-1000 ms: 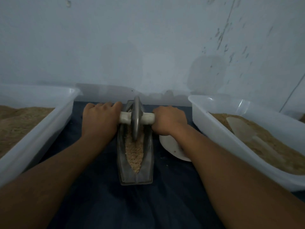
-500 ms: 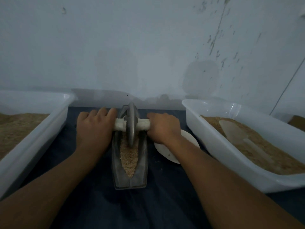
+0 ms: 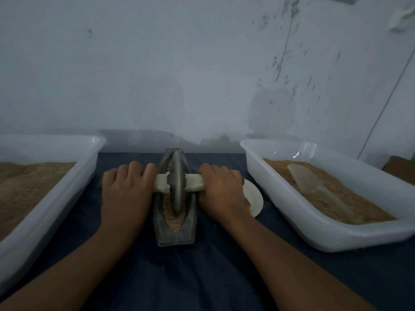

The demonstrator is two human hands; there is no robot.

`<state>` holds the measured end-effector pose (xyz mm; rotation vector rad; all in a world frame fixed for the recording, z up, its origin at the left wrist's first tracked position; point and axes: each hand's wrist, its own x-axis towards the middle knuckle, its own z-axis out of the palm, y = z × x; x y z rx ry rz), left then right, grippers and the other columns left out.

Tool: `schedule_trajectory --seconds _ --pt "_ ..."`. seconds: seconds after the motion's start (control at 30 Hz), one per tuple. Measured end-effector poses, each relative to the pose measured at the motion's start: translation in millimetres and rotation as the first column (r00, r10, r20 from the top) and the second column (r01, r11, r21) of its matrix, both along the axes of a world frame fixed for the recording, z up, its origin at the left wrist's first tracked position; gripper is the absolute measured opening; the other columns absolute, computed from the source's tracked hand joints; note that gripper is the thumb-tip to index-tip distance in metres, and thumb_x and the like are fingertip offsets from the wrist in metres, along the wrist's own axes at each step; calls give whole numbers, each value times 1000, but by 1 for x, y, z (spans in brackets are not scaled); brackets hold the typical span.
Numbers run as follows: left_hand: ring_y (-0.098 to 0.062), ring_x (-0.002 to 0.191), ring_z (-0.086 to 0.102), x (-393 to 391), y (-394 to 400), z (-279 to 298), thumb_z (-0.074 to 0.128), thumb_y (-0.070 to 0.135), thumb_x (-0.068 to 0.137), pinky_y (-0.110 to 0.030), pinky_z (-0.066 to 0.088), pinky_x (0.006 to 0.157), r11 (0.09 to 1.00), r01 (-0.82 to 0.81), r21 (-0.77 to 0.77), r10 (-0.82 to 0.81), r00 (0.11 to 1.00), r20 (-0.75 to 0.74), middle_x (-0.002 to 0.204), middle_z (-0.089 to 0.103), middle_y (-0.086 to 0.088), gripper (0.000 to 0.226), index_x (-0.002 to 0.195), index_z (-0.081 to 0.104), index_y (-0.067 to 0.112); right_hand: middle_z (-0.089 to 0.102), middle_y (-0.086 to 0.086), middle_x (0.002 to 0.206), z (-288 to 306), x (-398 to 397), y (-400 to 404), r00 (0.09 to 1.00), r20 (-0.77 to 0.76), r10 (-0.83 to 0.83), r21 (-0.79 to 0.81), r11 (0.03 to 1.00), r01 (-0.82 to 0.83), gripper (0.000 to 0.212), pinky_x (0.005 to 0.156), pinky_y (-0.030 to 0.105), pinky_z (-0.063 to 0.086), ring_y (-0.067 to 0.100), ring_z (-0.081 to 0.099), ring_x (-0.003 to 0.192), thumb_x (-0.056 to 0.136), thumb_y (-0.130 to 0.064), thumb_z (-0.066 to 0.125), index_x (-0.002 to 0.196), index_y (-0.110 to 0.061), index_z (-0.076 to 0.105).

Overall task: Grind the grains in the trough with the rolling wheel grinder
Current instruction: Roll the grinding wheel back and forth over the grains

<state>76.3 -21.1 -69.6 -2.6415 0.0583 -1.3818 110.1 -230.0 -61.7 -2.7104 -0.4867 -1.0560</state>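
Dark cloth [image 3: 202,277] at 6 o'clock, metal trough [image 3: 176,230] dead centre holding grains [image 3: 174,221]. Mid-grind: left hand [image 3: 125,191] and right hand [image 3: 221,191] wrapped round pale axle ends of wheel grinder [image 3: 177,187], standing in trough. Next likely another roll, even downward pressure. Left tub [image 3: 56,198] at 9, right tub [image 3: 314,234] at 3: brown meal, scoop [image 3: 307,178] in right. White wall [image 3: 179,75] at 12.

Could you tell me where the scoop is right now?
In the head view, the scoop lies on the grain in the white tub at right, beyond the right hand.
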Motion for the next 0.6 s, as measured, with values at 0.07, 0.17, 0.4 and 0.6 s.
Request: schedule_trajectory --seconds 0.07,0.17,0.4,0.6 --pt "-30 73 43 -5 -2 1 66 10 82 -43 30 69 1000 9 -3 -9 1000 17 79 43 -8 22 88 46 16 55 -7 82 -2 -7 -2 1000 20 7 7 1000 -7 14 70 36 26 21 51 76 80 -31 59 90 -24 53" --pt "-29 73 42 -11 -4 1 62 10 83 -43 32 69 1000 6 1 -6 999 32 78 43 -7 19 87 44 17 56 -4 82 -5 -17 -3 998 66 6 21 1000 -7 11 71 37 28 22 50 75 82 -28 58 90 -22 55" --pt "-27 72 42 -8 1 -4 61 14 80 -39 28 70 1000 3 -17 -2 999 44 78 44 -5 18 87 45 18 55 -1 75 -6 -15 4 980 186 -74 17 997 72 8 68 34 18 25 49 69 83 -21 63 83 -19 56" --pt "-28 68 46 8 -1 6 57 11 79 -40 30 67 1000 5 8 -5 1000 -11 74 47 -5 14 86 47 18 57 -2 71 -4 7 3 992 81 -98 -51 993 102 15 64 34 21 26 52 65 79 -29 65 81 -21 52"
